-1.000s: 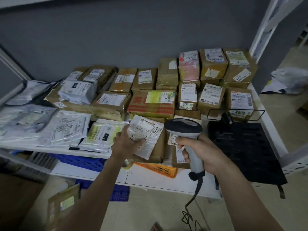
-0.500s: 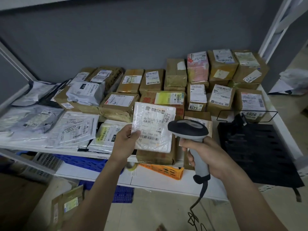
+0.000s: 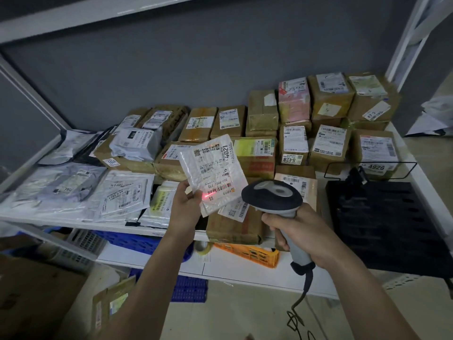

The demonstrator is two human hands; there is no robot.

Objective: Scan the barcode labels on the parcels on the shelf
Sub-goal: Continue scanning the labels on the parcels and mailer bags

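My left hand (image 3: 185,208) pinches the lower left edge of a flat white bubble mailer (image 3: 212,171) marked 4021 and holds it up over the shelf front. My right hand (image 3: 297,235) grips the handle of a grey corded barcode scanner (image 3: 272,196), whose head points at the mailer from the right. A red scan line glows on the mailer's barcode near my left thumb. Several brown cardboard parcels (image 3: 329,94) with white labels fill the back and right of the white shelf (image 3: 73,223); grey and white poly bags (image 3: 122,192) lie on its left.
A black slotted tray (image 3: 389,224) lies at the shelf's right end. An orange crate (image 3: 250,252) and blue crates (image 3: 137,241) sit on the lower shelf, with a tape roll (image 3: 203,249). A cardboard box (image 3: 107,305) stands on the floor at the lower left.
My left hand has lifted the mailer off the stack and tilted its label towards the scanner. The scanner's red line now lies on the barcode. My right hand stayed almost in place.
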